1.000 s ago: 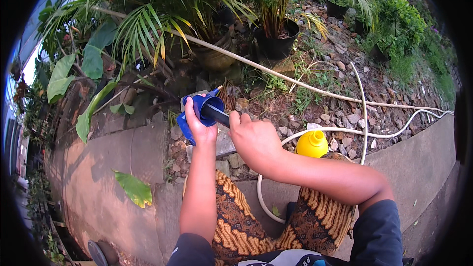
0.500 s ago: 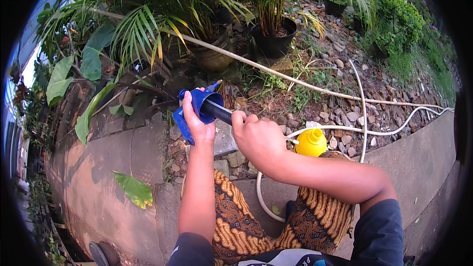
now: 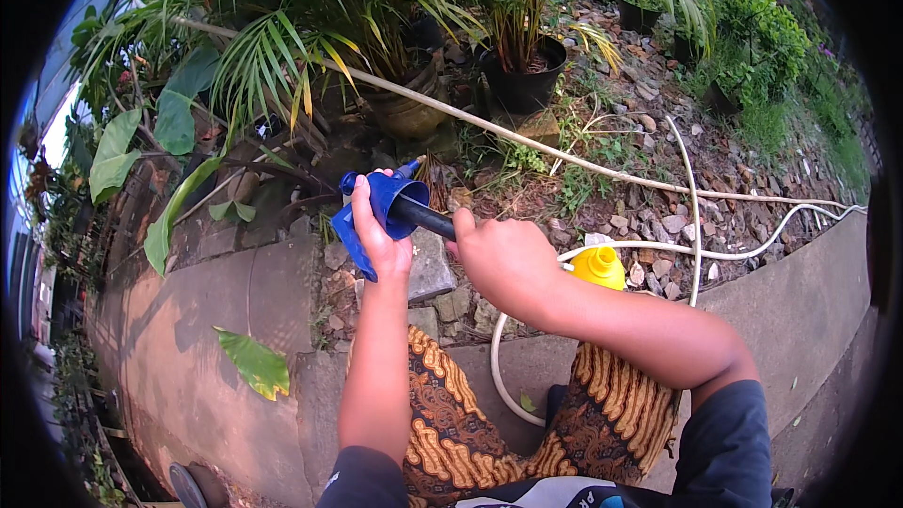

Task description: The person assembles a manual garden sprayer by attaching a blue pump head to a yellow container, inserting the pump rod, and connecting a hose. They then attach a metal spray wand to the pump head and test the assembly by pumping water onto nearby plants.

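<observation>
My left hand (image 3: 384, 246) is wrapped around a blue sprayer head (image 3: 378, 196), with its nozzle pointing away to the far right and its round collar facing me. From the middle of that collar a black pump tube (image 3: 430, 218) slants toward the right. My right hand (image 3: 508, 261) is closed around the tube's near end, hiding its tip. Beyond my right forearm stands a yellow bottle (image 3: 598, 266) with a round neck and no cap on it. The forearm covers its lower part.
A pale hose (image 3: 564, 150) runs across the stony bed, and a loop of it curls down near my knees. Potted palms (image 3: 523, 85) stand at the far side. A fallen leaf (image 3: 252, 363) lies on the paving (image 3: 188, 320) at left.
My right hand has shifted slightly right along with my forearm, and more of the black tube shows. The forearm now covers more of the yellow bottle. My left hand has barely moved.
</observation>
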The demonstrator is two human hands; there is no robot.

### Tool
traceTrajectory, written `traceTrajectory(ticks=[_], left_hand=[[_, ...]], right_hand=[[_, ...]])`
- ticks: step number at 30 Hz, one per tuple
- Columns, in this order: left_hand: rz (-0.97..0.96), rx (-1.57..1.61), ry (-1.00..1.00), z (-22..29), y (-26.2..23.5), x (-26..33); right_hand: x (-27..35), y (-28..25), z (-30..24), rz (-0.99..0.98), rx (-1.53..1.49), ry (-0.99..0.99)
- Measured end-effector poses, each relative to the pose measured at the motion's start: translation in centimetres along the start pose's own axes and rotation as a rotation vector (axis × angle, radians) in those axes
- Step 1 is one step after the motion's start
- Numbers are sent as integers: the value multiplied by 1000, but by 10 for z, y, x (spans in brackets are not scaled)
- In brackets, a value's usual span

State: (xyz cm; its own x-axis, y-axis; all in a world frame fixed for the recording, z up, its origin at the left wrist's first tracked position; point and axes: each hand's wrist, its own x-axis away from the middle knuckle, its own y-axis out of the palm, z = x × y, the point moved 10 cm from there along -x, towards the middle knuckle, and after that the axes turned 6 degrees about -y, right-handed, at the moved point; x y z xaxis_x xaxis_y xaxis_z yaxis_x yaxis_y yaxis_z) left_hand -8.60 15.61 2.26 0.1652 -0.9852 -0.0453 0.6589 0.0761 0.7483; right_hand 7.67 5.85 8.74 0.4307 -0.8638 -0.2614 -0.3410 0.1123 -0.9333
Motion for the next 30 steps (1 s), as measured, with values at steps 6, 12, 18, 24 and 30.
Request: traceTrajectory(ticks=[6,12,18,24,30], left_hand=[[35,96,9,9,-6,1],[-111,169,-44,11,13,14],[-244,225,-106,7,25,13],[-12,2,15,14,-8,-6],[5,60,-35,8,-9,-1]], right_hand=[[6,-8,-23,181,121,-29],[15,47,-6,-382,-1169,324],[19,53,-45,-672,-1907,336],[-9,2,-5,-3,-69,-52],[5,68,-6,-440,-903,279]])
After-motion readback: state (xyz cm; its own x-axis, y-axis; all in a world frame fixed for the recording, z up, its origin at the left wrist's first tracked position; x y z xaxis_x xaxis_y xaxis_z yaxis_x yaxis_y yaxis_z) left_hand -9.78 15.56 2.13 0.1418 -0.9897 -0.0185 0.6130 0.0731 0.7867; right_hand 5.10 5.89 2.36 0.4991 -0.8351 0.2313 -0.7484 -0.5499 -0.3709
